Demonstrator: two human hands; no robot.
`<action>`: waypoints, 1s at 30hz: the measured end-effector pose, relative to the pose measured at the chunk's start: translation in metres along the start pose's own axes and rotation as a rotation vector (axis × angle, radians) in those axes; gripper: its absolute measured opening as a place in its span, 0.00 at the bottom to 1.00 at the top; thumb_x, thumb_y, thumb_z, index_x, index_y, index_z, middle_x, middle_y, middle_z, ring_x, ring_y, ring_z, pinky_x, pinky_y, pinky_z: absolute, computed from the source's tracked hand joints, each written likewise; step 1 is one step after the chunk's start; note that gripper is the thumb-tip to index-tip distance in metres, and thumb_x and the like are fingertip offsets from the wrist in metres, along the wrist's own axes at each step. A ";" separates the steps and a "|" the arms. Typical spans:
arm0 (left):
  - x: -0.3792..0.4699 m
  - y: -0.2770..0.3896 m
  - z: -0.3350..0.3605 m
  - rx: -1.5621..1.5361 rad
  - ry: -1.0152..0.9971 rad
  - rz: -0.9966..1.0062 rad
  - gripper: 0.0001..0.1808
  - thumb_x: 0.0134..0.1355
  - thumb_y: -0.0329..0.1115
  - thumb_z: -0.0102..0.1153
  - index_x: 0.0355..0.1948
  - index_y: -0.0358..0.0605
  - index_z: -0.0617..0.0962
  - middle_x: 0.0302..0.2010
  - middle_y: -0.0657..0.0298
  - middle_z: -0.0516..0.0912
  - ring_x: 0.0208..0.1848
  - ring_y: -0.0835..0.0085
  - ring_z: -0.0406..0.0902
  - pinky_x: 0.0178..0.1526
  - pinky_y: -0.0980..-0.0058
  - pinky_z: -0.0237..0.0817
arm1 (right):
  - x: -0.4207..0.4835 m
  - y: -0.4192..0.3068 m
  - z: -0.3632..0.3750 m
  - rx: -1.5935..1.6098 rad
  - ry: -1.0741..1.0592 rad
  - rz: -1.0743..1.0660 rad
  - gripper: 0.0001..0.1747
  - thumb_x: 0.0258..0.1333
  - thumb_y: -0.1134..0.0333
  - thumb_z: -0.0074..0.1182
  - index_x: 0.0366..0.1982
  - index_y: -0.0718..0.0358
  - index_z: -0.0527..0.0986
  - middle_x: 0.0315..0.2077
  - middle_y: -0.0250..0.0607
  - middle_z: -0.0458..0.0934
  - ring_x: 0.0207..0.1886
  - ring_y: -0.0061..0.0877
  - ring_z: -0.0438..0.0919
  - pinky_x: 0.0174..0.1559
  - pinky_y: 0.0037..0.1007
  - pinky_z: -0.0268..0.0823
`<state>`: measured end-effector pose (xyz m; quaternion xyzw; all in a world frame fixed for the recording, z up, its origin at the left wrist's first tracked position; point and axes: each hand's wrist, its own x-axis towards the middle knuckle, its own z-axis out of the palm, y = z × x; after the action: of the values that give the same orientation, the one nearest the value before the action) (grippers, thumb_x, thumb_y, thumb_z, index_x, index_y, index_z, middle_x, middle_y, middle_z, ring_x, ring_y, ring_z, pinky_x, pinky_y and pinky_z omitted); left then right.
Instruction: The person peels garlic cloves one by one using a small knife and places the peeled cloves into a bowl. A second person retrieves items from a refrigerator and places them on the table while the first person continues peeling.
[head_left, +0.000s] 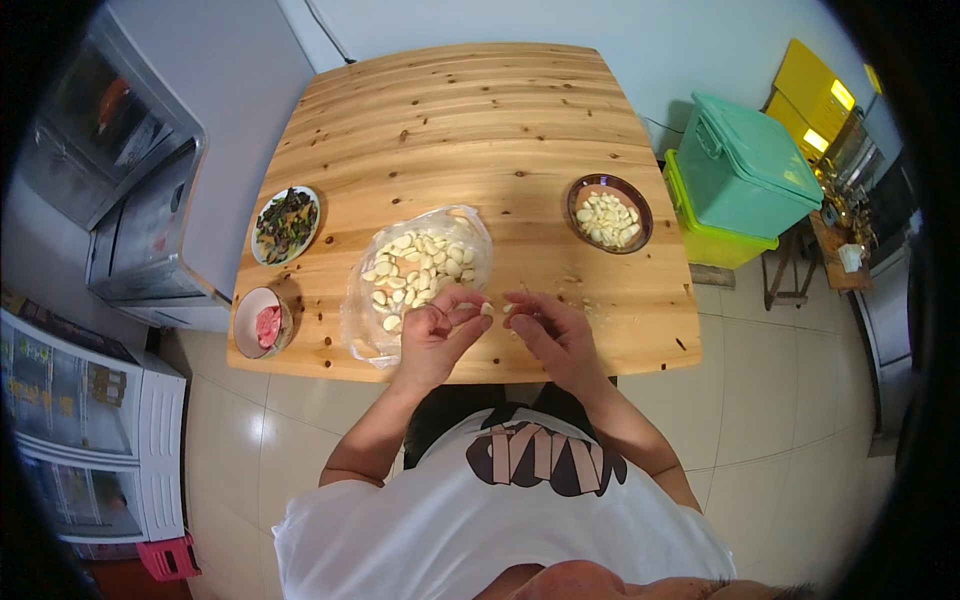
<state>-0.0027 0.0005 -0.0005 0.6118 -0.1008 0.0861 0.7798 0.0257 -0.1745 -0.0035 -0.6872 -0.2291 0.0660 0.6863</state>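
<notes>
My left hand (442, 330) pinches a peeled garlic clove (487, 308) between thumb and fingertips, over the near part of the table. Just to its right, my right hand (553, 334) has a small pale garlic piece (508, 307) at its fingertips. A narrow gap separates the two pieces. Beyond my left hand lies a clear plastic bag (472, 225), spread out under many peeled garlic cloves (424, 262). A brown-rimmed dish (646, 217) farther right holds more garlic cloves (607, 219), which look smaller. Bits of skin or scraps (587, 306) lie beside my right hand.
On the wooden table (465, 105), a plate of cooked dark greens (286, 226) and a bowl (244, 322) with pinkish-red meat (268, 327) stand at the left. Lidded green plastic bins (750, 157) are stacked beyond the right edge. A glass-fronted cabinet (82, 420) is at lower left.
</notes>
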 end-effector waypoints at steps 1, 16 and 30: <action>0.001 -0.001 0.003 -0.020 -0.022 0.010 0.07 0.52 0.15 0.53 0.34 0.31 0.73 0.40 0.62 0.73 0.41 0.76 0.74 0.42 0.84 0.65 | 0.000 -0.004 0.000 -0.088 0.016 -0.125 0.16 0.55 0.70 0.47 0.46 0.66 0.70 0.26 0.33 0.75 0.23 0.15 0.68 0.26 0.18 0.61; -0.005 0.020 0.008 0.260 -0.022 0.107 0.08 0.50 0.14 0.53 0.33 0.31 0.75 0.39 0.57 0.75 0.39 0.75 0.74 0.41 0.82 0.65 | 0.002 -0.046 0.006 -0.445 -0.059 -0.342 0.19 0.52 0.70 0.51 0.47 0.62 0.65 0.26 0.44 0.75 0.25 0.37 0.75 0.27 0.30 0.66; -0.008 0.030 0.011 0.237 -0.003 0.139 0.06 0.49 0.15 0.55 0.30 0.31 0.76 0.37 0.55 0.75 0.37 0.73 0.74 0.40 0.79 0.66 | 0.001 -0.045 0.004 -0.324 -0.127 -0.301 0.16 0.53 0.68 0.51 0.45 0.61 0.67 0.23 0.42 0.74 0.24 0.34 0.75 0.26 0.28 0.65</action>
<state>-0.0186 -0.0033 0.0275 0.6913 -0.1331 0.1503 0.6941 0.0154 -0.1728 0.0405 -0.7410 -0.3793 -0.0318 0.5532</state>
